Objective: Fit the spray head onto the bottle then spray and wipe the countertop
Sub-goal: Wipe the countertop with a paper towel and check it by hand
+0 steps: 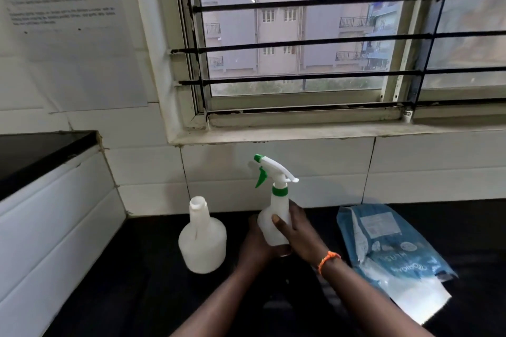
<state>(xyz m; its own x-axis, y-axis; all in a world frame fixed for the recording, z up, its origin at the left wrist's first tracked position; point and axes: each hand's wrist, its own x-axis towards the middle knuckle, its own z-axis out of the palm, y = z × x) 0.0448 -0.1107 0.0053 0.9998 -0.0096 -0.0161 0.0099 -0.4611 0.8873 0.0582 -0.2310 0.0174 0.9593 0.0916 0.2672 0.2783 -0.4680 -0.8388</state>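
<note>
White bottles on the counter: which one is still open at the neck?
The squat white jug, standing uncapped to the left of the hands. The slimmer spray bottle, held in both hands, carries the green-and-white spray head.

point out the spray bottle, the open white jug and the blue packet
spray bottle [276,216]: head view, on its white body.
open white jug [202,241]: head view, on its wide lower body.
blue packet [388,243]: head view, on its printed face.

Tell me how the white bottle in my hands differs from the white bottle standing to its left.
The held bottle has a white and green spray head fitted; the standing bottle has an open, uncapped neck. The held bottle is slim and gripped by the left hand and right hand; the standing bottle is wider and squat, resting untouched on the black countertop. Both are upright white plastic.
</note>
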